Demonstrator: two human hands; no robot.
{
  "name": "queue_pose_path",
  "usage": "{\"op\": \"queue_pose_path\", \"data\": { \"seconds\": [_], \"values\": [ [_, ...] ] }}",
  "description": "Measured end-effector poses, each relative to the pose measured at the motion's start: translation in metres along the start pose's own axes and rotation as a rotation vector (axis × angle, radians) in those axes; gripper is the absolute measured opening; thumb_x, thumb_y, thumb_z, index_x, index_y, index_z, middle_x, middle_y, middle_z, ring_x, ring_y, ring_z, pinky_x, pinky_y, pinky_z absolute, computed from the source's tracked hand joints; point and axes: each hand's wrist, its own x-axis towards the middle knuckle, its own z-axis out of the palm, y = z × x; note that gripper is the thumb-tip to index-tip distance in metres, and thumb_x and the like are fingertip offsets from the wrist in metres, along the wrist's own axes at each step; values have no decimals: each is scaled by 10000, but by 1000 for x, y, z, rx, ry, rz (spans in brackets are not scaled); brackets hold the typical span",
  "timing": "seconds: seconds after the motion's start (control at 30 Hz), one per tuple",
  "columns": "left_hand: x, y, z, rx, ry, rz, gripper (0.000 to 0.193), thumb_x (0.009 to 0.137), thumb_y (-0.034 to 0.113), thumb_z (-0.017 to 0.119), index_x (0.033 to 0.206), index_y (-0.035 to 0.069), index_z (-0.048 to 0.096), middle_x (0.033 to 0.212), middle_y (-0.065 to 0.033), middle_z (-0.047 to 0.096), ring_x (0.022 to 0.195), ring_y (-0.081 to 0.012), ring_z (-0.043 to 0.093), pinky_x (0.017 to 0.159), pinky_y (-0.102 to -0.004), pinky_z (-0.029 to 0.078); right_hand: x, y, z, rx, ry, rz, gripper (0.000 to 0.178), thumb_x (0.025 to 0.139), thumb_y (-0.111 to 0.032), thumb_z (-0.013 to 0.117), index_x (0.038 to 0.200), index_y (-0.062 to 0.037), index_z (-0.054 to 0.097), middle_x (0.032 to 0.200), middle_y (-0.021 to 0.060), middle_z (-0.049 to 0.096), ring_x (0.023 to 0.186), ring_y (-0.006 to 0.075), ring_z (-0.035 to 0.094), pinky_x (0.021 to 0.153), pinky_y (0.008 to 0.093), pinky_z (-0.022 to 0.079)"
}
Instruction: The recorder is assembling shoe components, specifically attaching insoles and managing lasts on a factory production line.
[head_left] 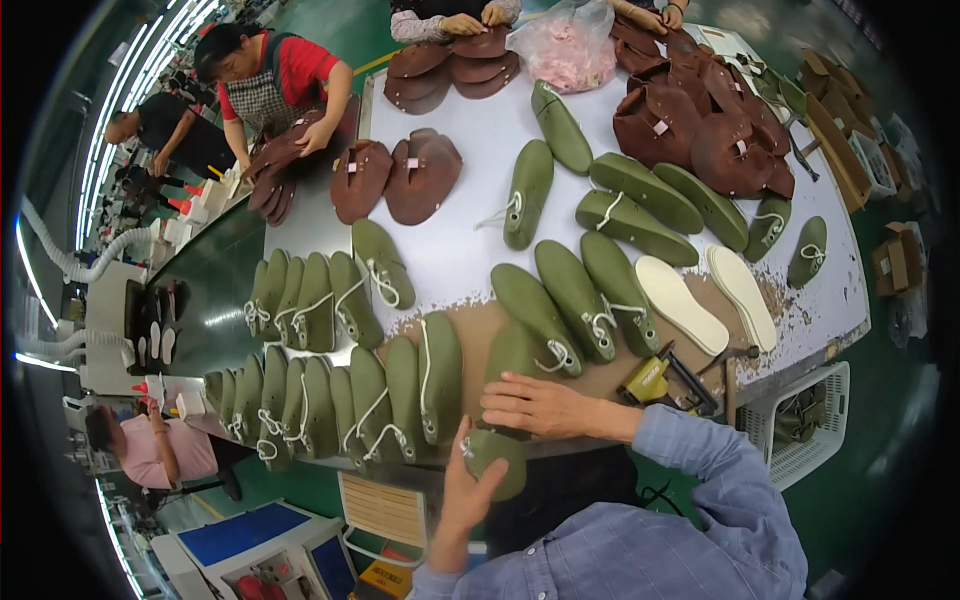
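Note:
At the table's near edge my left hand [466, 497] is closed around the rounded heel end of a green shoe last [500, 462], thumb across it. A white cord shows beside the fingers. Across a green form, just above that end, lies my right hand [543, 407], fingers together and its thumb hidden. The toe part [512, 350] reaches away beyond that hand; whether both parts belong to one last is hidden. To the left stand rows of green lasts [440, 380] with white cords. More green lasts [535, 310] lie just beyond my hands.
Cream insoles [683, 305], a yellow-green tool [650, 378] and a hammer [730, 385] lie to the right. Brown leather uppers [425, 175] are piled farther off. A white crate [810, 425] stands beside the table. Co-workers handle uppers across the table.

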Motion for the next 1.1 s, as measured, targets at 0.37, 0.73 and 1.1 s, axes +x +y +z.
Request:
{"op": "queue_pose_path", "data": {
  "seconds": [0.37,0.73,1.1],
  "values": [
    [29,-130,84,-29,309,-14,667,938,319,598,1421,-64,345,1379,-303,438,1304,-413,416,1095,-424,321,-94,-92,56,279,54,991,600,866,-148,665,1383,-31,385,1357,210,480,1217,416,489,1021,453,417],
    [106,-111,29,649,34,372,694,832,450,676,1382,94,449,1524,-245,242,1422,-483,105,1130,-608,160,-71,-87,96,-4,257,1163,569,884,-176,647,1358,3,388,1326,318,436,1200,454,463,997,473,412],
    [60,-127,70,375,437,162,794,751,155,752,1438,48,368,1480,-268,322,1371,-401,327,1126,-430,274,-244,3,-71,-748,485,1419,454,800,-225,709,1193,-36,582,1139,180,609,1075,356,562,913,454,453]
  ]
}}
